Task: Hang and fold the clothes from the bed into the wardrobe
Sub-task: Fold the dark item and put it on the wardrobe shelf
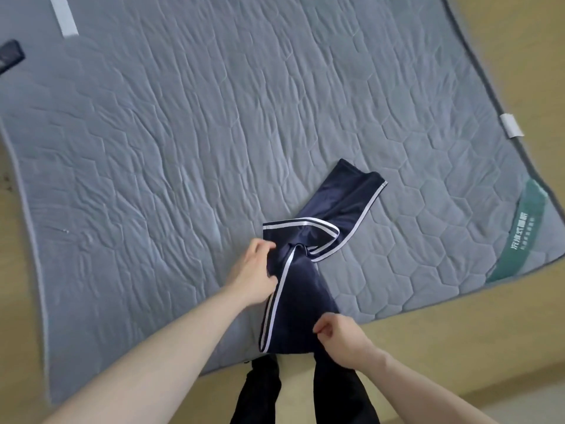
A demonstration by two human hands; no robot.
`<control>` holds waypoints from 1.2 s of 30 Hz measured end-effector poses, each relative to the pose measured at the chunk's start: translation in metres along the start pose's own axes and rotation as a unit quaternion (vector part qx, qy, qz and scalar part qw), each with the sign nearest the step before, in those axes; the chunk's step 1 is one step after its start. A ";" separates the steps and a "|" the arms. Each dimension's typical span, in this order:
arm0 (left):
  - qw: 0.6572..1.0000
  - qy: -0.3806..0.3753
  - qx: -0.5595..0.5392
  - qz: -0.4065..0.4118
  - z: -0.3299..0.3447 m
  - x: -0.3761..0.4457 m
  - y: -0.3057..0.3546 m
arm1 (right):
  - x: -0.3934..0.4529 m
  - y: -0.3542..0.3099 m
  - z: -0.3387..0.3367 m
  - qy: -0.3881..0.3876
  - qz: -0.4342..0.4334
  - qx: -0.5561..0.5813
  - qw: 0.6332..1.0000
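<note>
Dark object (10, 55) at far left edge cut off by frame; identity unclear. Fingertips of both hands partly buried in cloth. Navy trousers (301, 289) with white side stripes lie bunched and twisted on the grey quilted bed (183, 133), near its close edge, one leg end trailing toward the far right. Left hand (255, 270) grips the cloth at the twist, fingers curled. Right hand (339, 332) pinches the near end, fingers closed on fabric.

Trousers (308, 249) on the near part of the bed (183, 133), left hand (255, 270) at their left edge, right hand (339, 335) at their near end, label (511, 125) on the bed's right edge
</note>
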State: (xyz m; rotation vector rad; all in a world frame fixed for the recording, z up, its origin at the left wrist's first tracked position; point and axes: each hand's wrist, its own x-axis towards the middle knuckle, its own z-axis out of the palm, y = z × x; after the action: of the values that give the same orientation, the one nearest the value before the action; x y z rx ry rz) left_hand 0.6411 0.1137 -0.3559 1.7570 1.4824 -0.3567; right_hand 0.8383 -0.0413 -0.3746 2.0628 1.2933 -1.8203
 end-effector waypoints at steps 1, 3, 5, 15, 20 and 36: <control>0.998 0.039 -0.036 -0.015 -0.003 0.016 0.003 | 0.010 0.003 -0.004 0.047 0.010 0.032 0.998; 0.997 0.043 -0.055 -0.037 -0.005 0.047 0.004 | 0.030 0.009 -0.016 0.109 0.038 0.088 0.989; 0.999 -0.010 -0.020 -0.048 -0.004 0.072 0.004 | 0.047 0.014 -0.030 0.115 0.071 0.124 0.983; 0.958 0.074 -0.252 0.118 -0.056 0.003 0.027 | 0.050 -0.040 -0.013 0.125 0.026 0.201 0.971; 0.867 0.415 -0.275 -0.033 -0.148 -0.018 -0.043 | 0.038 -0.071 -0.044 0.121 0.010 0.349 0.929; 0.959 -0.078 -0.272 0.019 -0.063 -0.070 0.029 | 0.010 -0.111 -0.091 0.098 0.120 0.532 0.833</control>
State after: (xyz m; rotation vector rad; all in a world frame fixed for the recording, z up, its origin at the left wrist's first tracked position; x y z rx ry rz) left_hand 0.6322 0.1096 -0.2581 1.2836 1.2776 -0.0521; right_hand 0.8362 0.0865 -0.3084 2.7266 -0.1578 -2.5344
